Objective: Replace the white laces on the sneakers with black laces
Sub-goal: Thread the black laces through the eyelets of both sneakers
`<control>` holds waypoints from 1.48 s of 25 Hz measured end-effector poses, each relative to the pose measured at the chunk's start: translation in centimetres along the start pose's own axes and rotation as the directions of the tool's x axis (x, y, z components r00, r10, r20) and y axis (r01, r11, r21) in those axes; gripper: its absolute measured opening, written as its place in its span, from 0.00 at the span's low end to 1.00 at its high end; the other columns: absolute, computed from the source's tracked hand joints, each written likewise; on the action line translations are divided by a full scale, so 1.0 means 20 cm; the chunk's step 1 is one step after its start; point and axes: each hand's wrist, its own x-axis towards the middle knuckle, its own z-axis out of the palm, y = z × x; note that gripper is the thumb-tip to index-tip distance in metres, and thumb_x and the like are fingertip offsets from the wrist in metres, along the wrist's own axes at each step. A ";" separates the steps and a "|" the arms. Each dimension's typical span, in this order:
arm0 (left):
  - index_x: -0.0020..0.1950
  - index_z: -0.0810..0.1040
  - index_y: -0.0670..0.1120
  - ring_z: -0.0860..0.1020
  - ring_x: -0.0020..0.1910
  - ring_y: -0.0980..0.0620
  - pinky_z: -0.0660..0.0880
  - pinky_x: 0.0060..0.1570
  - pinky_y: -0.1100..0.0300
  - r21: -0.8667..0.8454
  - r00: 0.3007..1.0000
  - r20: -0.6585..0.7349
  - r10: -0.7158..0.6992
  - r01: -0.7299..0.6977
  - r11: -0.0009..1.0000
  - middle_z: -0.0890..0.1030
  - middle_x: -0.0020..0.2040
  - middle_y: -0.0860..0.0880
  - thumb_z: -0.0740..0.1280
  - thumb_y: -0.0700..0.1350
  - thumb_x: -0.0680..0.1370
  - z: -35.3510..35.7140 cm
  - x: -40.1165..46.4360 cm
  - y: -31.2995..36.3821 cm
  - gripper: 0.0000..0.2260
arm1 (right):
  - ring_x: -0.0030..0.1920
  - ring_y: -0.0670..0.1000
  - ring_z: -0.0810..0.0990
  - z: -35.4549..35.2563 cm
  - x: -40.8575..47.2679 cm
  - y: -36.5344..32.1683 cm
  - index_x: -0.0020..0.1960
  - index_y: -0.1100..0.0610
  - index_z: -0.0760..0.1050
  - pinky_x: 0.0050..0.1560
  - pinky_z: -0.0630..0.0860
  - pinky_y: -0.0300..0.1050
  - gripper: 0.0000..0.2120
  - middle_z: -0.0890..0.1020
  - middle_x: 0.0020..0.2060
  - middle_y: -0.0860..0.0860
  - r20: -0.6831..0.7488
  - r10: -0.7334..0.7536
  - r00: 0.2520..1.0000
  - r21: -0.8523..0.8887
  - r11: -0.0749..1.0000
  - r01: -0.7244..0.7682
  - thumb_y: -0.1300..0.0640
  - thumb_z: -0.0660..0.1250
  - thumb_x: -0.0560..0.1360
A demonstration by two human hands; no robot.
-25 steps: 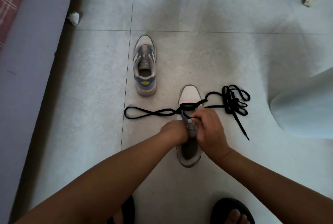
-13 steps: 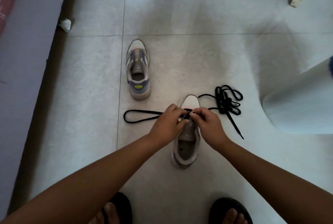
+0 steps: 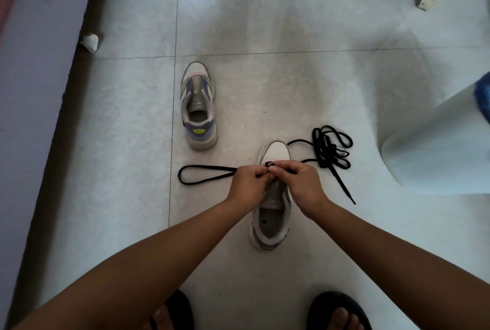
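Note:
A white sneaker (image 3: 270, 226) stands on the tiled floor in front of me, toe pointing away. My left hand (image 3: 248, 185) and my right hand (image 3: 299, 183) meet over its front eyelets, both pinching a black lace (image 3: 206, 174). One part of the lace lies in a long loop to the left. A tangled heap of black lace (image 3: 331, 150) lies to the right, one end trailing toward me. A second sneaker (image 3: 197, 107) with no lace stands further off to the left.
My two feet in black sandals (image 3: 339, 312) are at the bottom edge. A white rounded object (image 3: 434, 149) sits at the right, a purple wall (image 3: 37, 91) runs along the left, and a crumpled white scrap (image 3: 90, 42) lies at its base.
Both hands moved from the sneaker's tongue up to the front eyelets near the toe. The lace loop on the left lies flatter.

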 end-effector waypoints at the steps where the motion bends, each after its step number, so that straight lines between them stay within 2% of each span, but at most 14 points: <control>1: 0.55 0.82 0.41 0.79 0.39 0.61 0.75 0.41 0.71 0.003 1.000 0.001 0.002 -0.002 1.000 0.84 0.44 0.46 0.66 0.39 0.77 0.00 -0.01 0.00 0.09 | 0.41 0.39 0.82 0.00 0.00 0.00 0.45 0.57 0.81 0.42 0.75 0.29 0.07 0.84 0.41 0.49 0.011 -0.014 1.000 -0.018 1.000 0.014 0.66 0.71 0.71; 5: 0.56 0.82 0.42 0.80 0.47 0.53 0.75 0.49 0.59 0.082 0.999 0.047 0.022 -0.025 0.996 0.83 0.47 0.44 0.64 0.40 0.79 -0.02 -0.02 0.03 0.10 | 0.41 0.38 0.81 0.00 0.00 0.01 0.42 0.54 0.81 0.43 0.74 0.28 0.07 0.84 0.39 0.47 0.031 -0.046 0.998 -0.069 0.996 0.048 0.65 0.70 0.72; 7: 0.62 0.78 0.44 0.78 0.53 0.50 0.73 0.52 0.59 0.288 0.997 0.031 0.076 -0.081 0.954 0.80 0.54 0.44 0.62 0.42 0.80 -0.01 -0.04 0.03 0.12 | 0.42 0.40 0.81 0.00 0.01 0.02 0.42 0.50 0.80 0.44 0.74 0.29 0.07 0.83 0.40 0.45 0.023 -0.075 0.997 -0.136 0.988 0.077 0.62 0.69 0.74; 9: 0.70 0.67 0.42 0.72 0.61 0.45 0.68 0.58 0.55 0.574 0.984 -0.106 0.141 -0.055 0.817 0.71 0.62 0.42 0.60 0.50 0.79 0.04 -0.12 -0.02 0.22 | 0.43 0.41 0.80 0.01 0.02 0.02 0.42 0.48 0.78 0.46 0.74 0.31 0.08 0.82 0.39 0.44 0.026 -0.128 0.991 -0.250 0.959 0.130 0.60 0.67 0.76; 12: 0.76 0.48 0.41 0.62 0.70 0.43 0.68 0.63 0.47 0.694 1.000 -0.015 -0.004 0.013 0.720 0.56 0.73 0.41 0.61 0.68 0.71 0.15 -0.26 -0.10 0.45 | 0.42 0.41 0.80 0.02 0.00 0.00 0.43 0.49 0.74 0.47 0.75 0.33 0.09 0.82 0.36 0.43 0.043 -0.121 0.992 -0.265 0.956 0.128 0.61 0.63 0.78; 14: 0.76 0.40 0.42 0.65 0.68 0.42 0.70 0.60 0.49 0.723 0.989 0.051 -0.139 0.059 0.688 0.49 0.75 0.42 0.64 0.66 0.70 0.18 -0.23 -0.12 0.49 | 0.37 0.38 0.77 0.05 -0.06 0.00 0.42 0.49 0.72 0.42 0.72 0.30 0.10 0.81 0.32 0.43 0.041 -0.141 0.989 -0.310 0.939 0.147 0.62 0.61 0.78; 18: 0.74 0.50 0.40 0.73 0.57 0.43 0.73 0.52 0.52 0.794 0.999 0.038 -0.011 -0.023 0.608 0.61 0.67 0.41 0.59 0.49 0.79 0.17 -0.16 -0.10 0.29 | 0.37 0.36 0.75 0.09 -0.26 -0.04 0.45 0.53 0.73 0.39 0.68 0.27 0.07 0.76 0.34 0.39 0.113 -0.282 0.953 -0.433 0.849 0.303 0.64 0.63 0.77; 23: 0.74 0.51 0.39 0.71 0.60 0.40 0.70 0.55 0.50 0.771 0.997 -0.014 -0.076 0.059 0.634 0.60 0.69 0.40 0.63 0.56 0.77 0.08 0.04 -0.06 0.35 | 0.40 0.41 0.75 0.08 -0.57 -0.21 0.47 0.53 0.74 0.46 0.71 0.30 0.05 0.75 0.39 0.42 0.145 -0.570 0.809 -0.344 0.738 0.581 0.56 0.60 0.79; 27: 0.72 0.54 0.40 0.72 0.59 0.40 0.70 0.53 0.51 0.764 0.997 -0.042 -0.063 0.073 0.641 0.61 0.68 0.42 0.67 0.60 0.74 0.07 0.15 0.00 0.38 | 0.42 0.45 0.80 0.08 -0.76 -0.32 0.46 0.51 0.73 0.52 0.77 0.42 0.08 0.78 0.40 0.45 0.147 -0.777 0.612 -0.234 0.574 0.785 0.51 0.58 0.81; 30: 0.75 0.50 0.39 0.69 0.64 0.41 0.70 0.58 0.49 0.797 0.995 -0.083 0.057 0.032 0.603 0.62 0.69 0.40 0.66 0.63 0.72 0.01 0.09 0.07 0.44 | 0.40 0.46 0.81 0.07 -0.73 -0.37 0.47 0.47 0.72 0.44 0.78 0.44 0.06 0.79 0.40 0.43 0.190 -0.679 0.709 -0.191 0.683 0.705 0.48 0.59 0.80; 31: 0.75 0.54 0.38 0.70 0.64 0.40 0.71 0.58 0.48 0.818 0.972 -0.024 0.236 -0.116 0.563 0.65 0.69 0.39 0.65 0.60 0.74 -0.04 0.06 0.11 0.40 | 0.39 0.47 0.81 0.06 -0.70 -0.38 0.48 0.45 0.72 0.42 0.78 0.44 0.05 0.79 0.39 0.43 0.176 -0.622 0.763 -0.158 0.747 0.645 0.46 0.59 0.79; 33: 0.68 0.71 0.38 0.76 0.57 0.39 0.76 0.53 0.49 0.747 0.797 0.297 0.526 -0.537 0.391 0.75 0.61 0.37 0.65 0.47 0.76 -0.15 -0.01 0.18 0.22 | 0.41 0.49 0.83 0.03 -0.65 -0.39 0.52 0.43 0.74 0.43 0.79 0.44 0.05 0.82 0.40 0.44 0.208 -0.501 0.840 0.003 0.859 0.511 0.45 0.62 0.77; 34: 0.62 0.77 0.39 0.78 0.53 0.40 0.77 0.49 0.49 0.670 0.730 0.407 0.549 -0.647 0.364 0.78 0.57 0.39 0.66 0.41 0.75 -0.20 -0.05 0.21 0.16 | 0.43 0.49 0.83 0.00 -0.61 -0.39 0.56 0.43 0.74 0.45 0.79 0.42 0.09 0.84 0.41 0.47 0.235 -0.439 0.867 0.100 0.899 0.427 0.45 0.64 0.77; 37: 0.55 0.79 0.40 0.80 0.45 0.47 0.78 0.43 0.57 0.617 0.758 0.370 0.537 -0.633 0.469 0.81 0.49 0.44 0.67 0.36 0.73 -0.28 -0.20 0.23 0.11 | 0.51 0.53 0.83 -0.08 -0.39 -0.35 0.66 0.49 0.71 0.51 0.79 0.44 0.17 0.84 0.49 0.55 0.069 -0.098 0.993 0.271 0.960 0.076 0.50 0.62 0.78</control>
